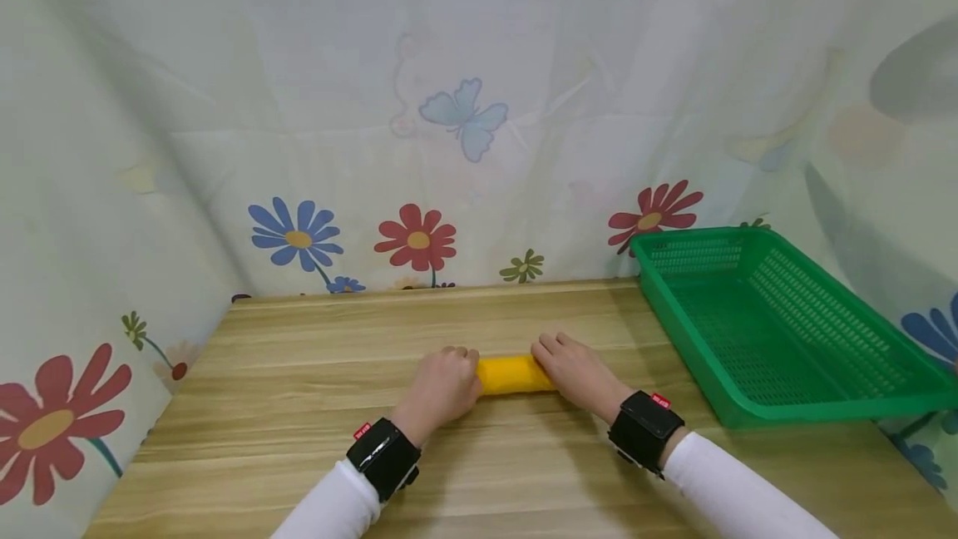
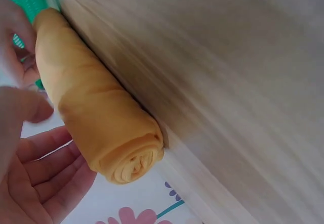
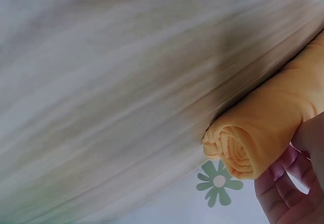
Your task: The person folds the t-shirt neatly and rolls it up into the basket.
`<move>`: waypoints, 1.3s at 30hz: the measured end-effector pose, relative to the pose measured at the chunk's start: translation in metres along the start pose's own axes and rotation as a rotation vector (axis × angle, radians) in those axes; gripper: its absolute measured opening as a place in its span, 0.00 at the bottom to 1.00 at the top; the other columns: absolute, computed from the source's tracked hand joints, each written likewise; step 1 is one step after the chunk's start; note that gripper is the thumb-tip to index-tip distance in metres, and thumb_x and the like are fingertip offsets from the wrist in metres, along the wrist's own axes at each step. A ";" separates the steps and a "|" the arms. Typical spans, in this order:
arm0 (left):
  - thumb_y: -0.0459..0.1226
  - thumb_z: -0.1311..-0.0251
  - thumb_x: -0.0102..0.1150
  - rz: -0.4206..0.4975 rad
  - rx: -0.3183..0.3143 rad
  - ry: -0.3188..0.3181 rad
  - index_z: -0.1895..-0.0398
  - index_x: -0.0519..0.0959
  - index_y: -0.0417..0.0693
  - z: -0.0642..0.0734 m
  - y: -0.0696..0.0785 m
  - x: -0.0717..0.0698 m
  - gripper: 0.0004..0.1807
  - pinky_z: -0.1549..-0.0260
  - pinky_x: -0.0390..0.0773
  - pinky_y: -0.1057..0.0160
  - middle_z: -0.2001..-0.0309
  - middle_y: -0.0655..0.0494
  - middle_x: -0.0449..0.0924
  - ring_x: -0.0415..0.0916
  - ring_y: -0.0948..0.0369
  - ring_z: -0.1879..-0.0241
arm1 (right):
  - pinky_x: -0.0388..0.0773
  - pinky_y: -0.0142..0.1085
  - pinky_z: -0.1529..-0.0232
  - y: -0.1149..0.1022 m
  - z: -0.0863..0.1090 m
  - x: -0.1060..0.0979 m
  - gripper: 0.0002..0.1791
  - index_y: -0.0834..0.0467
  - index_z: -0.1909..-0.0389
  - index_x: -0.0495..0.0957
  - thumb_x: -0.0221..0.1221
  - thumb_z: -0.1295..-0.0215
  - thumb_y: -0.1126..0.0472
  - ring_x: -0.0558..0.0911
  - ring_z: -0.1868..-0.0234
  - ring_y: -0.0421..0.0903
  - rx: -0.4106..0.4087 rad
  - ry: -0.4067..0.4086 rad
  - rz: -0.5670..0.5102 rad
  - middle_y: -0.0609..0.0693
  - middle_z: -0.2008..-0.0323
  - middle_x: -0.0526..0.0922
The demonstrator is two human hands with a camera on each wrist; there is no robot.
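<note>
A yellow cloth rolled into a tight cylinder (image 1: 515, 375) lies crosswise on the wooden table (image 1: 314, 406). My left hand (image 1: 443, 387) holds the roll's left end. In the left wrist view its fingers (image 2: 55, 171) curl along the far side, while the thumb (image 2: 30, 105) is blurred close beside the cloth. At the right end, my right hand (image 1: 580, 373) grips the roll, thumb on the near side and fingers (image 3: 286, 183) behind. Both wrist views show a spiral of layers at the cloth roll's (image 2: 134, 168) ends.
A green plastic basket (image 1: 684, 331) with perforated walls stands on the right side of the table. A white curtain (image 1: 337, 106) printed with flowers and butterflies hangs behind the table and along both sides.
</note>
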State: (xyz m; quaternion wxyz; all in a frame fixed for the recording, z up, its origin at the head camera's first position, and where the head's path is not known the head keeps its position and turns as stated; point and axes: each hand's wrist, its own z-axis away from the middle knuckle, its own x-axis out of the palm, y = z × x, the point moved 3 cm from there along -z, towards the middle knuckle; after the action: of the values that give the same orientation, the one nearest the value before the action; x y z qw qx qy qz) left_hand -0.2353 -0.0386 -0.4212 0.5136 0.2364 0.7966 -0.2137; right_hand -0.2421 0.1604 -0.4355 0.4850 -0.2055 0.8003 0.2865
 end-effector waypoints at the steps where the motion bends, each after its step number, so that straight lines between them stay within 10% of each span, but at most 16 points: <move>1: 0.44 0.47 0.64 0.008 -0.008 -0.018 0.67 0.80 0.42 0.001 0.001 0.000 0.13 0.79 0.74 0.66 0.74 0.53 0.80 0.72 0.63 0.78 | 0.76 0.35 0.69 0.000 0.001 -0.002 0.07 0.58 0.64 0.71 0.60 0.39 0.64 0.70 0.71 0.46 0.007 -0.002 0.006 0.50 0.68 0.71; 9: 0.53 0.57 0.73 -0.008 -0.031 -0.092 0.59 0.79 0.42 0.001 0.001 0.005 0.28 0.70 0.79 0.63 0.65 0.51 0.82 0.77 0.60 0.71 | 0.76 0.35 0.66 -0.006 0.007 -0.007 0.26 0.56 0.54 0.71 0.61 0.43 0.40 0.70 0.67 0.46 0.057 -0.117 -0.008 0.50 0.62 0.72; 21: 0.48 0.51 0.69 -0.116 -0.007 -0.109 0.60 0.80 0.45 -0.010 -0.002 0.014 0.20 0.74 0.80 0.63 0.69 0.53 0.82 0.78 0.60 0.73 | 0.78 0.39 0.68 -0.009 -0.007 -0.001 0.30 0.53 0.45 0.73 0.61 0.43 0.40 0.72 0.64 0.50 0.015 -0.099 0.013 0.54 0.60 0.73; 39: 0.47 0.43 0.62 -0.079 -0.029 -0.459 0.36 0.66 0.56 -0.028 -0.004 0.016 0.31 0.57 0.79 0.57 0.53 0.48 0.79 0.75 0.53 0.58 | 0.80 0.40 0.66 0.001 -0.029 0.012 0.31 0.57 0.43 0.72 0.60 0.41 0.41 0.76 0.68 0.50 -0.031 -0.202 -0.058 0.54 0.60 0.79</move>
State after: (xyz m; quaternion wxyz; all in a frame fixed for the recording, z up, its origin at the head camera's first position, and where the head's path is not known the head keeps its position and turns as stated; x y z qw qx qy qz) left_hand -0.2638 -0.0230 -0.4251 0.6761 0.1428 0.6704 -0.2704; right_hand -0.2674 0.1415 -0.4352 0.5682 -0.2061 0.7364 0.3039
